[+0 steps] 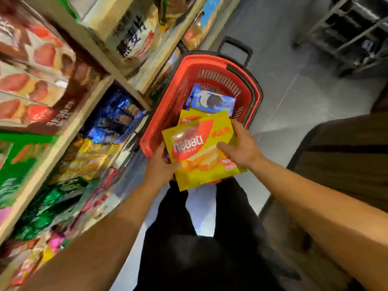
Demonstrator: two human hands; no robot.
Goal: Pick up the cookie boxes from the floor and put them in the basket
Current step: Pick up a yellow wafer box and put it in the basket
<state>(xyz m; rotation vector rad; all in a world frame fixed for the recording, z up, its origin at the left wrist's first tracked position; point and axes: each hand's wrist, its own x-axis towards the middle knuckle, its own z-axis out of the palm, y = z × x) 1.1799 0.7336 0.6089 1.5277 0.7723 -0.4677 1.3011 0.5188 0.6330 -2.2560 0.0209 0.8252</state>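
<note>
The left hand (160,164) and right hand (241,147) both grip a yellow Nabati wafer pack (199,152) by its side edges, above the near rim of the red shopping basket (255,95). Inside the basket lie a second yellow wafer pack (190,118) and a blue cookie pack (212,100).

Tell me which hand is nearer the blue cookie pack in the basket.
Right. The right hand grips the yellow wafer pack's far edge, just below the blue cookie pack; the left hand holds its near-left corner, farther back.
</note>
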